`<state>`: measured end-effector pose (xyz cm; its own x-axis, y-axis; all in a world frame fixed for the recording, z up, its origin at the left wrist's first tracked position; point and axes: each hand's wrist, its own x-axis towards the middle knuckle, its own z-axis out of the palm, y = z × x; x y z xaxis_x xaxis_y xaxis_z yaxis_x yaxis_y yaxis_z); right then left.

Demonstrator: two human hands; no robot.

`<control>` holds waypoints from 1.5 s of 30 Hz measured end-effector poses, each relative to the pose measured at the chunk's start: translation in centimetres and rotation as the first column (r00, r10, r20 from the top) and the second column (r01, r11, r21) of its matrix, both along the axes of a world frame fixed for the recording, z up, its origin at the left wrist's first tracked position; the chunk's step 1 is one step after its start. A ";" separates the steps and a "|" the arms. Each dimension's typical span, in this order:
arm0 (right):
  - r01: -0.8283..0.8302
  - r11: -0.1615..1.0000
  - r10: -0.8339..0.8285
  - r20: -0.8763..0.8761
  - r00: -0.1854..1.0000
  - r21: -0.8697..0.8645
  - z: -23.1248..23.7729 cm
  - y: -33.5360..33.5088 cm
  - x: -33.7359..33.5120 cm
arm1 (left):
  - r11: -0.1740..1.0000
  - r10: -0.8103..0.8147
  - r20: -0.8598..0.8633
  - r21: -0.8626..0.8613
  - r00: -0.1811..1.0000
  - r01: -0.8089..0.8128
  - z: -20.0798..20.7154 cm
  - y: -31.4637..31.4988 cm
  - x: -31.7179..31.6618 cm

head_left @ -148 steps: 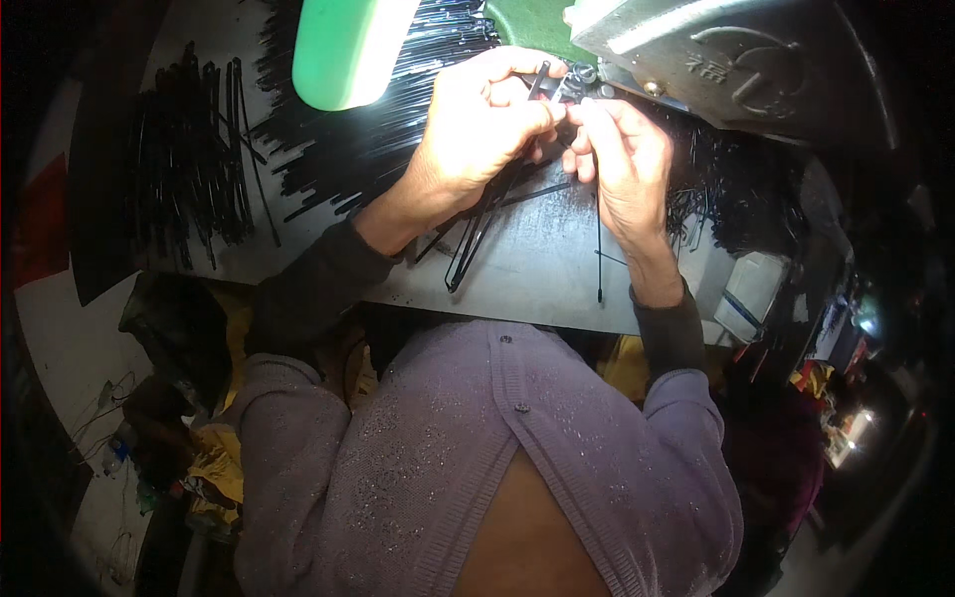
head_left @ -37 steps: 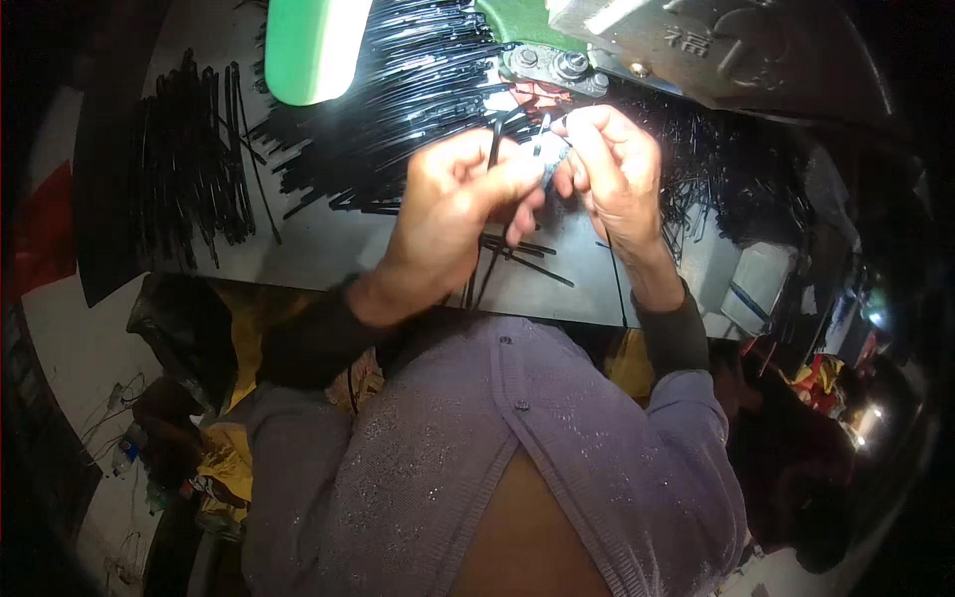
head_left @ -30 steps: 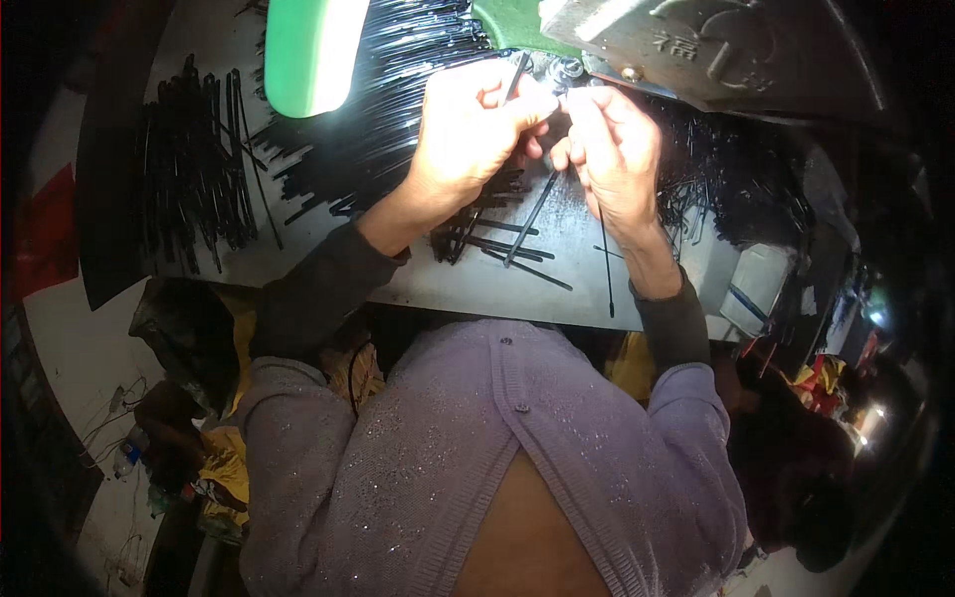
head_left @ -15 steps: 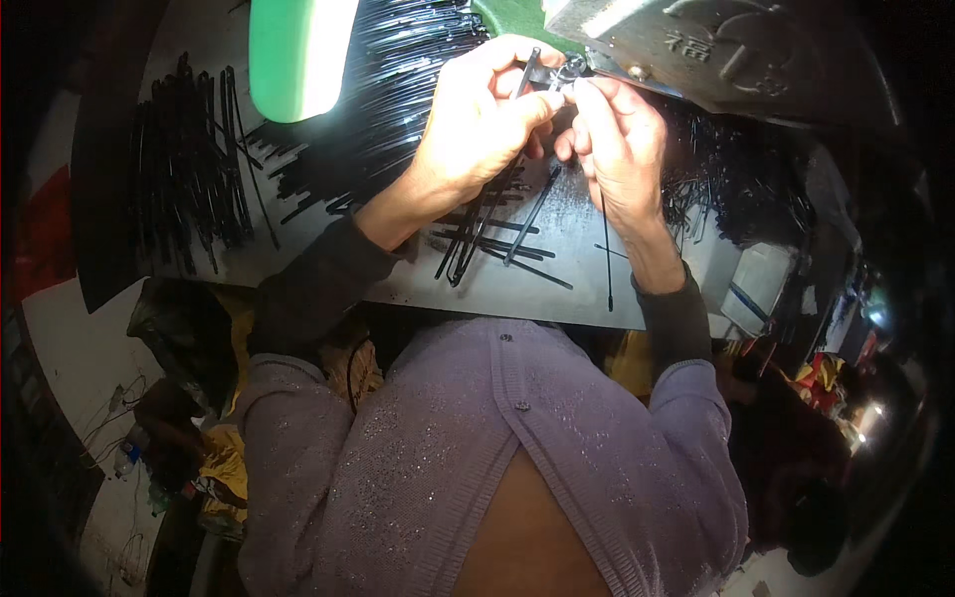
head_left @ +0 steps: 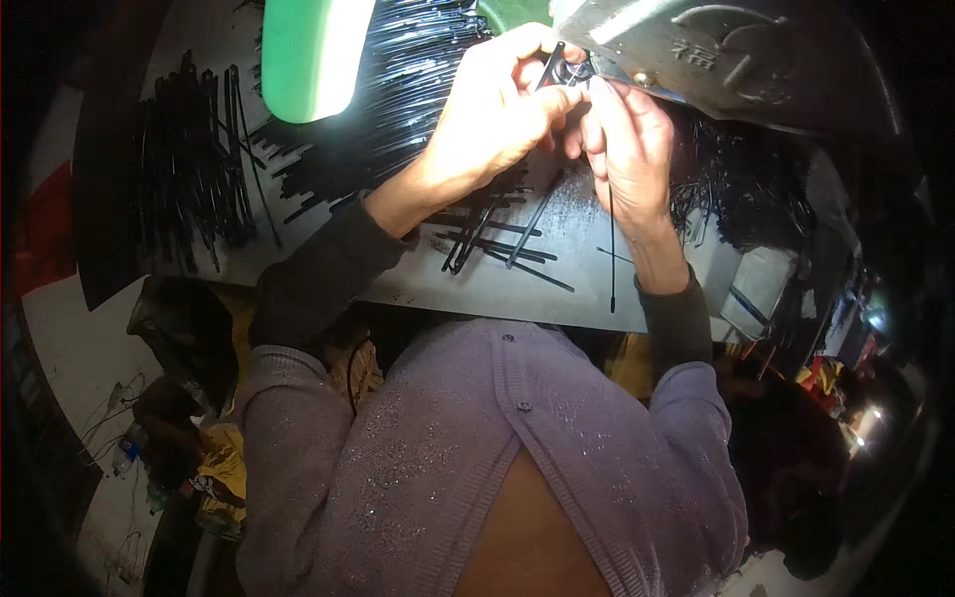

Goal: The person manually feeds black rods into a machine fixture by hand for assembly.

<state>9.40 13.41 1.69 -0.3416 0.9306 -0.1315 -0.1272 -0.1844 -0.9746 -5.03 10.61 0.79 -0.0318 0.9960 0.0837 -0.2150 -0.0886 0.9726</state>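
My left hand is closed in a pinch on a narrow black strip that slants up past its fingertips. Close against it, my right hand has its fingers bent together. A long thin dark strip runs down from those fingers toward the table edge, seemingly held in them. A small dark round part sits between the two hands, just under a grey metal machine housing; the fingers partly hide it. Below the hands, several loose black strips lie crossed on the white table.
A bright green-edged lamp stands left of my hands, beside a dense pile of black strips. Another bundle of strips lies farther left. At right are a dark tangled heap and a pale box.
The view has shifted a little, with lamp and housing now farther right. Both hands sit slightly farther right too, keeping the same pinched grip.
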 end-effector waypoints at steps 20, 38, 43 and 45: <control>-0.225 0.937 0.227 -0.026 0.974 -0.266 0.9 2.2 1.4 | 0.969 -0.082 0.290 -0.200 0.954 0.144 1.0 0.4 -1.0; -0.357 0.874 0.306 -0.197 0.931 -0.329 0.6 2.5 2.1 | 0.965 -0.069 0.285 -0.222 0.956 0.136 1.3 0.3 -0.9; -0.357 0.816 0.273 -0.240 0.932 -0.456 0.4 3.1 2.5 | 0.973 -0.091 0.306 -0.177 0.948 0.151 0.6 0.3 -0.9; -0.333 0.816 0.251 -0.230 0.940 -0.473 0.6 2.4 2.1 | 0.970 -0.050 0.330 -0.208 0.943 0.125 0.7 0.2 -0.7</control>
